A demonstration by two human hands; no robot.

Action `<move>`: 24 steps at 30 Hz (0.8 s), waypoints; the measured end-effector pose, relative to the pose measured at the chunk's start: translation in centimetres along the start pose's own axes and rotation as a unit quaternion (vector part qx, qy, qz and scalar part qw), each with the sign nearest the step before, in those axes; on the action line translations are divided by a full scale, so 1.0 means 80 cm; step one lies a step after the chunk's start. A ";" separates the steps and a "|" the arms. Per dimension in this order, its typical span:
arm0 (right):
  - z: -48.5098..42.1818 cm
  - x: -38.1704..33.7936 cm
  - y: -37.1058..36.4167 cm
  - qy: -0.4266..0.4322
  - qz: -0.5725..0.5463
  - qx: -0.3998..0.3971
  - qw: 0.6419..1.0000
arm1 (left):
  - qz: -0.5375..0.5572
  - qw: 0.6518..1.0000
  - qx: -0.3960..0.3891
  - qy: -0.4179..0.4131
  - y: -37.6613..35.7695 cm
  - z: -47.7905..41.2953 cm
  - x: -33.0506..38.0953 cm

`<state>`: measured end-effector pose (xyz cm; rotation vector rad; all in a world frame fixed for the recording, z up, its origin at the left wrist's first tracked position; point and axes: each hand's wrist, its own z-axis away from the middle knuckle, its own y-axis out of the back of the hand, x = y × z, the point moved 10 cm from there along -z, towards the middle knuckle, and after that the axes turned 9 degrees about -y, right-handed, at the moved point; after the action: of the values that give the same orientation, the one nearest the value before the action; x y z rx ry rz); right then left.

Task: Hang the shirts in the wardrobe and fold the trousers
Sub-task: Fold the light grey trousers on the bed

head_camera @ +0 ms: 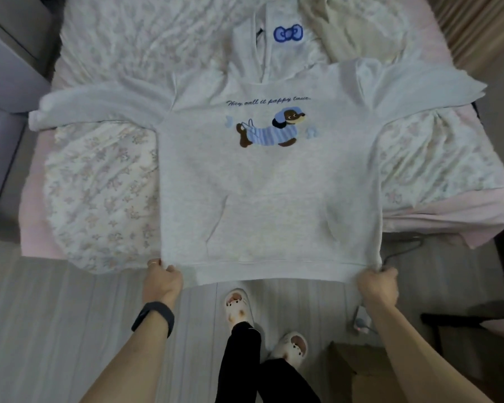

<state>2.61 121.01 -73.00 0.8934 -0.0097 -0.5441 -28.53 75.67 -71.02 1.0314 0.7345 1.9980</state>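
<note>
Hard to read: the script line across the chest of the hoodie [268, 184] is blurred, only partly legible. Fingertips of both hands tucked out of sight behind the hem. Left hand [162, 279] gripping the hem's left corner, fingers curled round it; right hand [378, 283] clenched the same way on the right corner. Between them the hem pulled straight, held just past the bed's near edge, above the plank floor [41, 315]. Rest of the hoodie spread front up on the bed [477, 216], sleeves out to either side, hood flat at the far end with a blue bow [288, 33] on it. Partly hidden behind the right corner, a dark wire hanger [402, 247] — only a bent piece showing. Soft pale grey fleece, ribbed band, wide front pocket, a dog in blue stripes on the chest. Beneath, a crumpled floral sheet [99, 184] over pink. Black band [154, 315] on the left wrist. Lower down, pale slippers [237, 305] — and a cardboard box [358, 370] partly covered by the right forearm.
</note>
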 end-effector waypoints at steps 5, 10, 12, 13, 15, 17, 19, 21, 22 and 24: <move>0.048 -0.089 -0.042 0.218 0.139 0.064 0.964 | -0.189 0.960 0.027 -0.206 -0.016 -0.007 0.107; 0.148 -0.255 -0.139 0.492 0.191 0.052 0.848 | -0.229 0.882 -0.010 -0.412 -0.087 -0.031 0.280; 0.181 -0.310 -0.166 0.549 0.202 0.042 0.810 | -0.246 0.856 -0.025 -0.454 -0.108 -0.043 0.329; 0.190 -0.335 -0.180 0.577 0.214 0.040 0.787 | -0.262 0.842 -0.030 -0.471 -0.120 -0.055 0.346; 0.171 -0.378 -0.213 0.613 0.259 0.052 0.745 | -0.292 0.831 -0.046 -0.471 -0.146 -0.101 0.365; 0.122 -0.408 -0.220 0.606 0.307 0.078 0.730 | -0.305 0.852 -0.063 -0.422 -0.148 -0.161 0.357; 0.060 -0.428 -0.198 0.547 0.340 0.105 0.758 | -0.312 0.876 -0.059 -0.363 -0.128 -0.215 0.335; 0.012 -0.437 -0.173 0.478 0.360 0.104 0.795 | -0.320 0.887 -0.054 -0.328 -0.105 -0.245 0.315; -0.004 -0.442 -0.160 0.447 0.351 0.095 0.817 | -0.325 0.888 -0.065 -0.320 -0.101 -0.252 0.315; -0.025 -0.445 -0.135 0.387 0.311 0.083 0.864 | -0.312 0.901 -0.082 -0.292 -0.103 -0.249 0.318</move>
<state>-32.50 133.26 -74.68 1.1590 0.3799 0.4518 -52.33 98.29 -76.83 1.0488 0.4672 1.0953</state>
